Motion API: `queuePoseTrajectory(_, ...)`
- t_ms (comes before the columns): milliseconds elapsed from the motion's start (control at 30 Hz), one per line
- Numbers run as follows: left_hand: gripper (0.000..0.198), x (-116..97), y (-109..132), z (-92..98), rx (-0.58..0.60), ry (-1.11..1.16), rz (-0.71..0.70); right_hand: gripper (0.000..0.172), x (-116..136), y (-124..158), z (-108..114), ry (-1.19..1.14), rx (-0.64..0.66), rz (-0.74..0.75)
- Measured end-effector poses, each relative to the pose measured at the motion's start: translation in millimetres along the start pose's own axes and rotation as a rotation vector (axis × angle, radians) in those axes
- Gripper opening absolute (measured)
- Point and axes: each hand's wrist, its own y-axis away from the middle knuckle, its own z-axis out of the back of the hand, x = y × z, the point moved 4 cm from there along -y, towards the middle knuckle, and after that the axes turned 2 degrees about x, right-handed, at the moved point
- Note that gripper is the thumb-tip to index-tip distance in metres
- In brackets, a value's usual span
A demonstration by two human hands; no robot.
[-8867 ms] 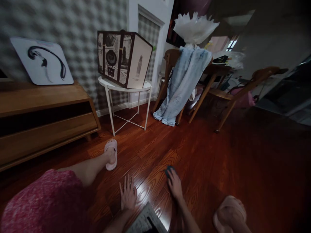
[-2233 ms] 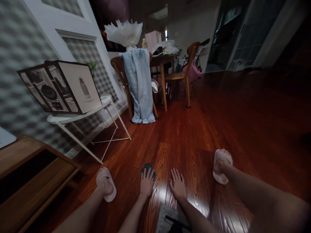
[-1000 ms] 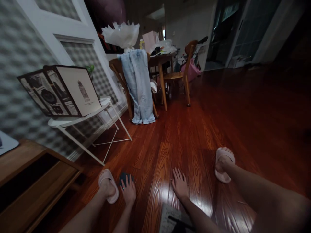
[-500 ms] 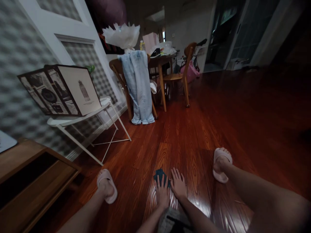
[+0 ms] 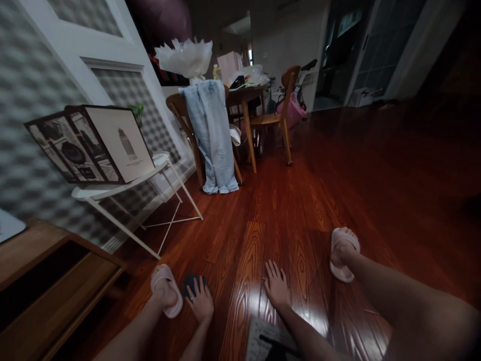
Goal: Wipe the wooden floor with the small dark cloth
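My left hand (image 5: 202, 302) lies over a small dark teal piece (image 5: 191, 284) on the floor, with its fingers spread on top of it. Whether that piece is cloth or something stiffer I cannot tell; the palm and fingers cover part of it. It sits just right of the slipper (image 5: 174, 305) on my left foot. Flat on the glossy red-brown wooden floor (image 5: 248, 245), my right hand (image 5: 277, 290) has its fingers stretched out and nothing in it.
A slipper (image 5: 340, 268) on my right foot bounds the right side. To the left stand a low wooden cabinet (image 5: 86, 296) and a white side table (image 5: 165, 160) bearing a printed box (image 5: 128, 145). Jeans (image 5: 212, 135) hang over a chair ahead, beside a dining table (image 5: 248, 95).
My left hand has moved left, away from my right hand, and the teal piece has shifted across the floor with it. My right hand has stayed in place.
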Motion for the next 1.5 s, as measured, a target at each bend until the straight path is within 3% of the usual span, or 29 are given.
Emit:
queuePoseTrajectory(133, 0.042, -24, 22, -17.6, 0.036, 0.016, -0.07, 0.061, 0, 0, 0, -0.01, -0.002, 0.008)
queuePoseTrajectory(333, 0.039, -92, 43, -45.0, 0.11, 0.083, -0.263, 0.061, 2, 1, 4, 0.002, -0.01, 0.011)
queuePoseTrajectory(467, 0.052, -134, 40, -51.5, 0.143, 0.129, -0.41, 0.061, 2, 0, 1, 0.008, -0.01, 0.012)
queuePoseTrajectory(533, 0.053, -137, 28, -45.6, 0.153, 0.128, -0.463, 0.062, 1, 0, -1, 0.01, -0.012, 0.007)
queuePoseTrajectory(600, 0.054, -120, 7, -34.0, 0.146, 0.096, -0.422, 0.062, 0, -1, -2, 0.009, -0.016, 0.005)
queuePoseTrajectory(733, 0.057, -42, -30, -4.2, 0.078, 0.023, -0.124, 0.062, 0, -1, -1, 0.001, -0.006, 0.007)
queuePoseTrajectory(833, 0.051, 10, -32, 9.5, 0.027, -0.02, 0.045, 0.062, 0, -1, -1, -0.002, 0.003, -0.002)
queuePoseTrajectory(933, 0.051, 22, -16, 8.0, 0.009, -0.033, 0.062, 0.062, 0, 0, 0, -0.005, -0.008, -0.001)
queuePoseTrajectory(1067, 0.042, -11, 9, -11.4, 0.033, -0.007, -0.05, 0.062, 2, 1, 3, -0.006, -0.015, 0.008)
queuePoseTrajectory(1333, 0.045, -122, 49, -52.5, 0.117, 0.107, -0.397, 0.061, 3, 1, 8, 0.013, 0.013, 0.005)
queuePoseTrajectory(1433, 0.057, -151, 48, -56.9, 0.161, 0.142, -0.547, 0.06, 3, 1, 9, 0.014, 0.027, -0.001)
queuePoseTrajectory(1500, 0.057, -149, 34, -51.8, 0.188, 0.116, -0.588, 0.061, 3, 1, 8, 0.012, 0.033, -0.008)
